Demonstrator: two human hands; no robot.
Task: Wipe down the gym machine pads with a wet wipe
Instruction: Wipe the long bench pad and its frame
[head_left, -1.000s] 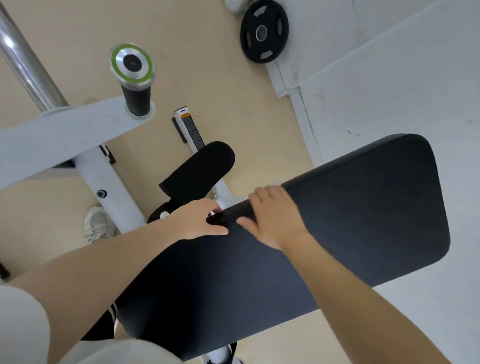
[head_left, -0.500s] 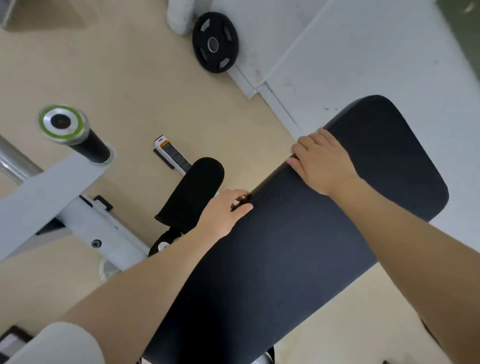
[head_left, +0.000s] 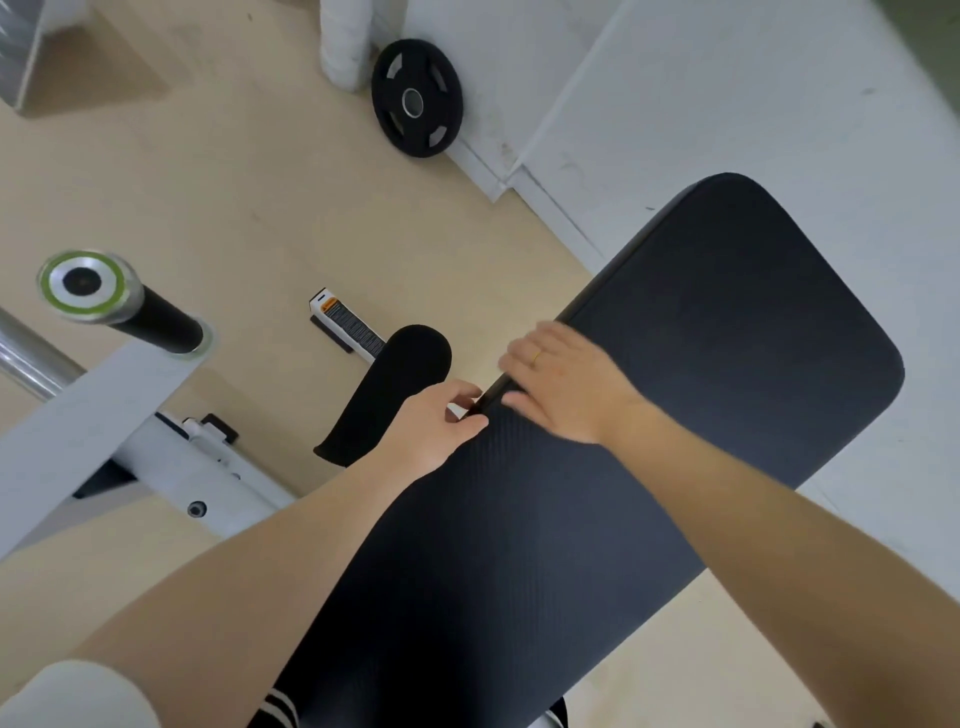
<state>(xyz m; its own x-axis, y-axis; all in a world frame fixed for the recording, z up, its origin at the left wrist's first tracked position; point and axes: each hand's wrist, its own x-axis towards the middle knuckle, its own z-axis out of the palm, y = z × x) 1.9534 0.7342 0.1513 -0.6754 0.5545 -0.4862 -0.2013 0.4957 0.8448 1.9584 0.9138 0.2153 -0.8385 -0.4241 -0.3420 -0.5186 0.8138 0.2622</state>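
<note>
A large black textured pad (head_left: 701, 364) runs from the bottom centre to the upper right. My left hand (head_left: 436, 431) grips the pad's left edge, thumb on top and fingers underneath. My right hand (head_left: 566, 384), with a ring on one finger, lies on the same edge just beyond the left hand, its fingers draped over the rim; it is motion-blurred. No wet wipe shows; a small white patch between my left thumb and fingers cannot be identified. A smaller black pad (head_left: 395, 379) sits lower, left of the hands.
A black handle with a green-ringed end cap (head_left: 83, 283) sticks out of the white machine frame (head_left: 156, 447) on the left. A black weight plate (head_left: 415, 98) leans against the white wall (head_left: 727, 104). Beige floor lies below.
My right hand has slid back along the pad's left edge from farther up to right beside my left hand. The left hand keeps its hold on the edge.
</note>
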